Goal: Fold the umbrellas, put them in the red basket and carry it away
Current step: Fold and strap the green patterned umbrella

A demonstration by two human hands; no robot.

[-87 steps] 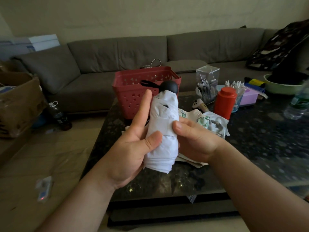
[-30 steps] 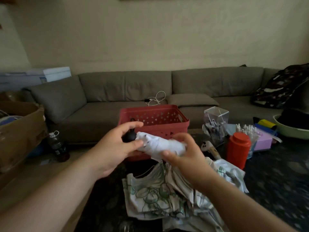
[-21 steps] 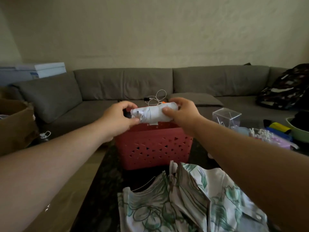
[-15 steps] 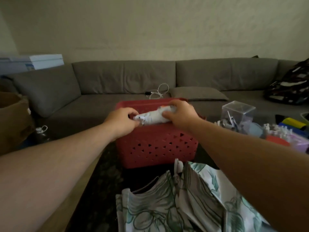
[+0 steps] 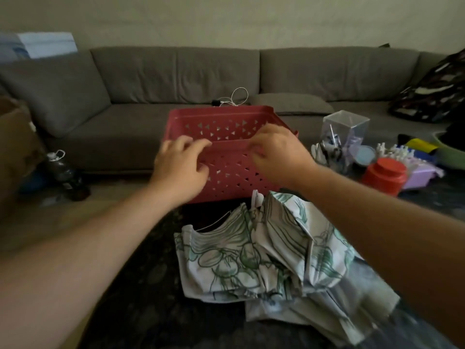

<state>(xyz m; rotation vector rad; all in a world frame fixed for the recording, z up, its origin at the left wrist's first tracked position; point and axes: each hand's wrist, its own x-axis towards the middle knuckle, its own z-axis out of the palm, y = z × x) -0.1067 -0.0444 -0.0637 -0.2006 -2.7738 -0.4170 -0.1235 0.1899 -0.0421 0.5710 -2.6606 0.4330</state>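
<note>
The red basket (image 5: 226, 124) with triangular holes stands at the far side of the dark table. My left hand (image 5: 180, 167) hovers in front of its near wall with fingers apart and nothing in it. My right hand (image 5: 276, 149) is at the near rim on the right, also with nothing in it and fingers loosely curled. The folded white umbrella is out of sight, hidden below the basket's wall. A second umbrella (image 5: 264, 253), white with green leaf print, lies unfolded and crumpled on the table just in front of the basket, between my forearms.
A clear box (image 5: 346, 132), a red jar (image 5: 385, 175), a purple box (image 5: 422, 172) and a green bowl (image 5: 450, 152) crowd the table's right side. A grey sofa (image 5: 176, 79) runs behind. A bottle (image 5: 63, 170) and a cardboard box (image 5: 15, 147) stand on the floor at left.
Both hands carried the folded white umbrella forward, lowered it into the red basket and let go. They have drawn back to the basket's near side with nothing in them.
</note>
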